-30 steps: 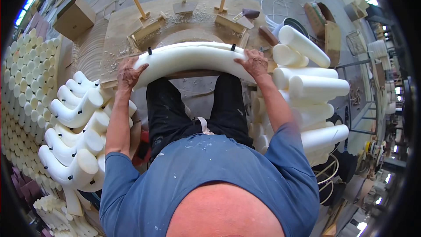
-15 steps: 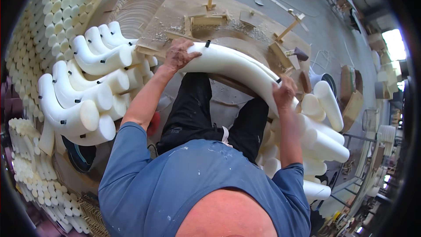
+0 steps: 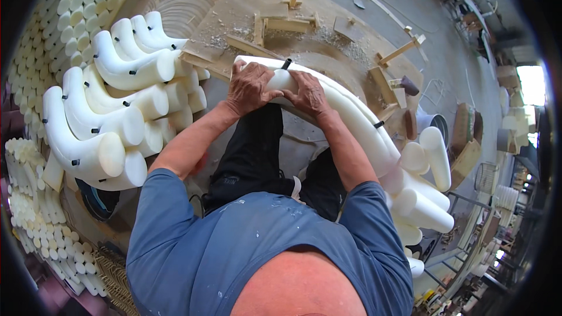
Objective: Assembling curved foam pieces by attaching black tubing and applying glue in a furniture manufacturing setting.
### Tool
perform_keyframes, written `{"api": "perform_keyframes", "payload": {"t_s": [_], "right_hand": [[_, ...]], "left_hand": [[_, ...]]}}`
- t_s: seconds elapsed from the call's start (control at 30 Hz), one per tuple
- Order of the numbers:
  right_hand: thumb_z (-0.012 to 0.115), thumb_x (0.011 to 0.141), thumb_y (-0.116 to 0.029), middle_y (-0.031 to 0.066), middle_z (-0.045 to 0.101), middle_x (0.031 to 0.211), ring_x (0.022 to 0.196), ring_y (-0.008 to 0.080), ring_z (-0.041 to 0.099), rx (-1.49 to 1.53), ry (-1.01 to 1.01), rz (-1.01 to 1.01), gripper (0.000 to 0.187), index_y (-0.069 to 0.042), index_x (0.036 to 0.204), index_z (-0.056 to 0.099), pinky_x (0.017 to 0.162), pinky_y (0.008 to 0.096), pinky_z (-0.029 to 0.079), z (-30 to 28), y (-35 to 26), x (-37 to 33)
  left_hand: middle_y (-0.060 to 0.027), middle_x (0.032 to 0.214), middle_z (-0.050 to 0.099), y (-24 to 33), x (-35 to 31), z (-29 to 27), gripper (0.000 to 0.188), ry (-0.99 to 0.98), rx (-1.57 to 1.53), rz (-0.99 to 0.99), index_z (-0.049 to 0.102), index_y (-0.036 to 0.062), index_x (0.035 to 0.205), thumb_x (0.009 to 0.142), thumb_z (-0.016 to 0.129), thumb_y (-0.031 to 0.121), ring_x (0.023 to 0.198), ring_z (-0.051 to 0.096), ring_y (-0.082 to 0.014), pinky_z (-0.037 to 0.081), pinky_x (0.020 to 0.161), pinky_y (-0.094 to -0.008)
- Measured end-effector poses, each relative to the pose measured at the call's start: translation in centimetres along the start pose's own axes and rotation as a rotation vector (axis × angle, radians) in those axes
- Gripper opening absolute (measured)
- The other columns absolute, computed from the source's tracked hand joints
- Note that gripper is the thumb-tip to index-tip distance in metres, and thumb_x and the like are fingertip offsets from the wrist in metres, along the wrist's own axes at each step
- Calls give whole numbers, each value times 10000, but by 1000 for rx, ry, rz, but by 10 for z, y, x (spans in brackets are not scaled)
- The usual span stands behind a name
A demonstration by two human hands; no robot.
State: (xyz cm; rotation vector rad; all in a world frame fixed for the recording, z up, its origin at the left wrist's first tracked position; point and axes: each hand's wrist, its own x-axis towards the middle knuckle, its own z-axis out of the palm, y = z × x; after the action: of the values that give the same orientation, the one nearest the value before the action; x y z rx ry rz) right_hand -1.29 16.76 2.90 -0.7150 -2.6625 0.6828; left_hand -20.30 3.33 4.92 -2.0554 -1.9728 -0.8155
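A long curved white foam tube (image 3: 362, 118) with a lengthwise slit lies across in front of me, along the near edge of the wooden bench. My left hand (image 3: 249, 86) is closed around its left end. Close beside it, my right hand (image 3: 307, 92) grips the same tube, thumbs nearly meeting. Between the two hands a short black peg (image 3: 286, 64) stands up from the slit. Farther right along the tube sticks out a second black peg (image 3: 379, 124). The tube's underside is hidden from view.
Bent white foam tubes with black pegs (image 3: 88, 134) are stacked at the left. Straight white foam cylinders (image 3: 422, 209) lie at the right. Wooden blocks and posts (image 3: 290, 24) rise from the shavings-strewn bench (image 3: 225, 14). A wall of cream foam pieces (image 3: 76, 9) fills the far left.
My right hand has left the tube's right part and moved left beside my left hand. My left hand stays on the left end, now with the thumb toward the right hand.
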Motion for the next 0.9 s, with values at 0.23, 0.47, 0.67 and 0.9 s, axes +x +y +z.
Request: {"api": "perform_keyframes", "payload": {"t_s": [0.23, 0.47, 0.67, 0.9], "right_hand": [[670, 913, -441, 204, 724, 1062, 1005, 395, 687, 0, -132, 138, 470, -56, 1182, 661, 903, 455, 530, 10, 8, 28], [544, 985, -335, 142, 729, 940, 868, 362, 711, -69, 68, 129, 248, -154, 973, 714, 785, 472, 560, 52, 66, 15], [700, 892, -438, 155, 696, 1187, 1072, 350, 678, -39, -15, 39, 483, -73, 1205, 657, 925, 464, 531, 7, 26, -2], [849, 763, -317, 132, 698, 1189, 1161, 325, 646, -282, 52, 248, 570, -85, 1243, 648, 997, 459, 487, -73, 4, -73]], "left_hand": [[-153, 929, 729, -22, 5, 12, 633, -245, -65, -160, 665, 44, 1141, 806, 753, 574, 901, 693, -314, 408, 944, -458], [-168, 861, 734, -9, 34, 36, 501, -292, -40, -185, 696, 62, 1023, 802, 780, 504, 819, 705, -311, 432, 901, -443], [-109, 876, 730, 3, 16, 8, 493, -128, -82, -116, 691, 99, 1068, 762, 821, 463, 869, 688, -284, 406, 928, -437], [-51, 1067, 705, 12, -47, -7, 554, 152, 4, -108, 638, 116, 1222, 785, 818, 405, 1039, 642, -241, 312, 1112, -485]]}}
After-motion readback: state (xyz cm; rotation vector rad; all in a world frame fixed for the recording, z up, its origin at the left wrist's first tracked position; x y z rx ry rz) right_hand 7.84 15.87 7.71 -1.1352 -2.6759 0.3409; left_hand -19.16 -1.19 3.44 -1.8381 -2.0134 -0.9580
